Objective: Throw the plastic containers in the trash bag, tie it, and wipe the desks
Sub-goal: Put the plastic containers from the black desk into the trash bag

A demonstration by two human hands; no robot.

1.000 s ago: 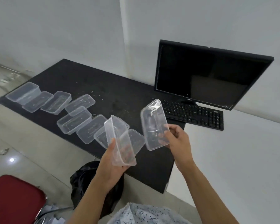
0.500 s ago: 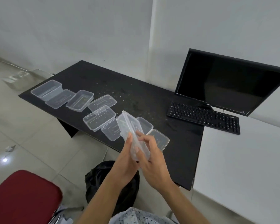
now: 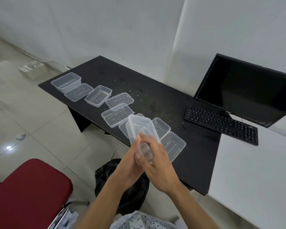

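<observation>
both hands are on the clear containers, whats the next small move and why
Probably lower the held containers into the black trash bag: the left hand and right hand both grip them, the bag sits on the floor below, and loose containers wait on the black desk.

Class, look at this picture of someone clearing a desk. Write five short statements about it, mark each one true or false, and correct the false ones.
1. The left hand and the right hand together hold the held containers. True.
2. The monitor shows a bright picture. False: its screen is dark.
3. The black trash bag sits on the floor below the hands. True.
4. The keyboard lies on the floor. False: it lies on the desks in front of the monitor.
5. The black desk has nothing on it. False: several loose containers lie on it.
</observation>
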